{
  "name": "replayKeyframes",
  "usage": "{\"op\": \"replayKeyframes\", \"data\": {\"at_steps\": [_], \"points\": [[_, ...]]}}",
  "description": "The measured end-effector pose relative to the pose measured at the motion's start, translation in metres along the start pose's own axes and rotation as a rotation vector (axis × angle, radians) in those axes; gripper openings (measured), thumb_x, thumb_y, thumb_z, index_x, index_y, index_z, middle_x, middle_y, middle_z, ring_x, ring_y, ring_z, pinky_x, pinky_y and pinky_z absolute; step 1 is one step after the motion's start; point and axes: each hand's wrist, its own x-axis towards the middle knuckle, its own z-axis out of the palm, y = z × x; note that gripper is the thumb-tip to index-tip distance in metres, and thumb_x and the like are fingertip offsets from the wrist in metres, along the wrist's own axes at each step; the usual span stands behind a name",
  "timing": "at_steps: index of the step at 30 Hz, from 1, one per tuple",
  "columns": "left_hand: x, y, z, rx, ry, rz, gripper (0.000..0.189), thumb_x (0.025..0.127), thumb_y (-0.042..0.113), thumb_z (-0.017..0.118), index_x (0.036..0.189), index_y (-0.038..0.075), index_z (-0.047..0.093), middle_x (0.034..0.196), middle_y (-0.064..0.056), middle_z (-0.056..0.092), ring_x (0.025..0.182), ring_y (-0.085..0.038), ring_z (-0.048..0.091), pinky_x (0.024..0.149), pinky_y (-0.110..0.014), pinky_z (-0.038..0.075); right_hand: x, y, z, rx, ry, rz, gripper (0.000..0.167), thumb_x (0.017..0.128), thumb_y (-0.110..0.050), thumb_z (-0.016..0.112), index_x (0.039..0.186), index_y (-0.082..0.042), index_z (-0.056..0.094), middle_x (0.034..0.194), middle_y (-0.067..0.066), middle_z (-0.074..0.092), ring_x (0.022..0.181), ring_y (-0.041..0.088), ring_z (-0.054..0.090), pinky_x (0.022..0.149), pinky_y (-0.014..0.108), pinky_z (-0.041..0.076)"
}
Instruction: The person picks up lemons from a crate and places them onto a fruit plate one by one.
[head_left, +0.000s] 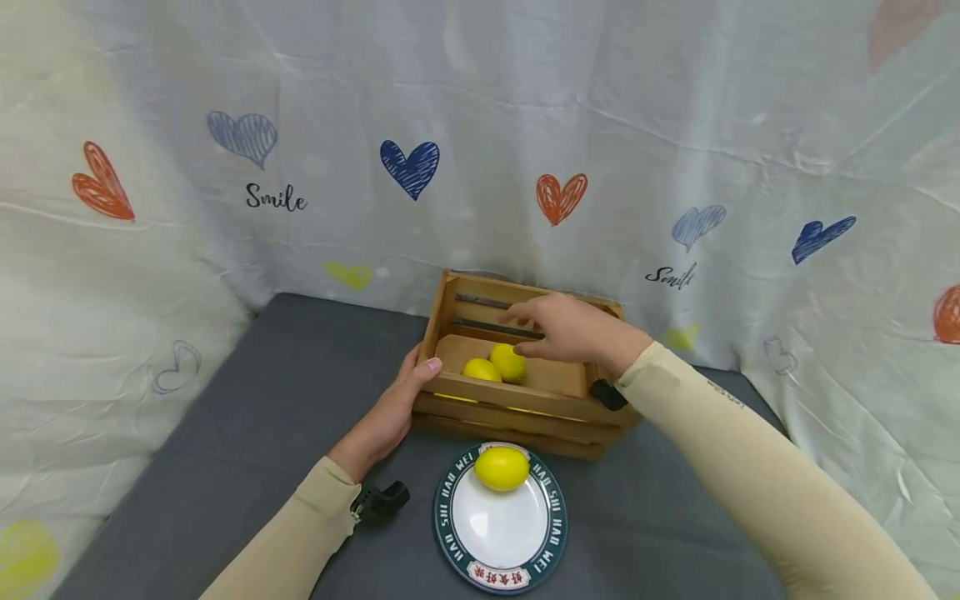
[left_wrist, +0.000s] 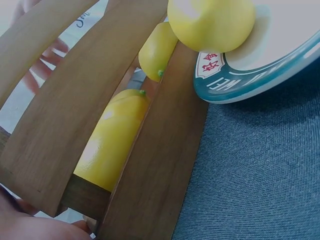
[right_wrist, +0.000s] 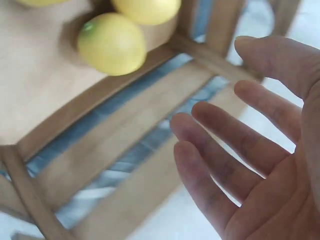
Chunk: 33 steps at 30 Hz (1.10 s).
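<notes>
A slatted wooden crate [head_left: 525, 407] stands at the back of the table, with yellow lemons [head_left: 508, 363] inside it. At the crate's left front corner, my left hand [head_left: 390, 412] grips the side with its thumb over the rim. My right hand [head_left: 566, 329] hovers over the crate's interior, fingers spread and holding nothing; in the right wrist view they are apart from the lemons [right_wrist: 112, 45]. In front of the crate a white plate [head_left: 498, 529] with a dark teal lettered rim carries one lemon [head_left: 502, 468]. Through the slats, the left wrist view shows more lemon [left_wrist: 115, 135] surface.
A dark grey cloth [head_left: 300, 400] covers the table. Behind and at both sides hangs a pale curtain [head_left: 480, 100] printed with hearts and words, close to the crate's back. Black wrist straps [head_left: 381, 500] are on both arms.
</notes>
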Motion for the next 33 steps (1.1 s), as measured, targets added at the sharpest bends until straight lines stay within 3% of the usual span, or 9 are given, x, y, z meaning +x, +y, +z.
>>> {"op": "replayKeyframes", "data": {"at_steps": [5,13,16,22,33], "points": [[0.000,-0.002,0.000,-0.025,-0.008,0.009,0.093,0.104,0.059,0.047,0.175,0.028,-0.005,0.182,-0.010,-0.007,0.165,-0.039,0.004,0.131,-0.071,0.001,0.019,0.020,0.010,0.067,-0.075,0.056,0.054,0.105,-0.027,0.073,0.156,-0.020,0.059,0.155,0.009,0.064,0.137,0.035,0.065,0.110,0.050,0.057],[0.001,-0.004,0.000,-0.016,0.010,0.017,0.094,0.103,0.062,0.048,0.175,0.029,-0.002,0.182,-0.009,-0.005,0.165,-0.040,0.007,0.131,-0.072,0.002,0.038,0.035,0.015,0.074,-0.117,0.104,0.058,0.103,-0.027,0.074,0.158,-0.018,0.057,0.153,0.010,0.065,0.138,0.033,0.064,0.113,0.052,0.054],[0.000,-0.004,-0.001,-0.012,0.006,0.020,0.094,0.103,0.063,0.048,0.175,0.029,-0.003,0.182,-0.010,-0.005,0.165,-0.040,0.008,0.132,-0.072,0.003,0.046,0.037,0.023,0.092,-0.156,0.103,0.061,0.102,-0.025,0.075,0.159,-0.016,0.055,0.158,0.009,0.061,0.143,0.033,0.060,0.116,0.053,0.052],[-0.002,-0.003,0.000,0.006,0.009,0.007,0.096,0.103,0.065,0.048,0.175,0.028,-0.003,0.183,-0.010,-0.005,0.166,-0.040,0.009,0.132,-0.072,0.005,0.059,0.040,0.038,0.063,-0.240,0.087,0.061,0.098,-0.024,0.081,0.156,-0.017,0.059,0.157,0.008,0.061,0.137,0.030,0.063,0.114,0.051,0.053],[-0.001,-0.004,-0.002,-0.003,0.008,0.013,0.091,0.103,0.065,0.048,0.174,0.033,0.002,0.182,-0.007,0.000,0.164,-0.038,0.013,0.132,-0.071,0.008,0.070,0.029,0.046,-0.014,-0.277,0.063,0.062,0.095,-0.020,0.084,0.153,-0.015,0.062,0.150,0.010,0.066,0.134,0.030,0.064,0.116,0.050,0.052]]}}
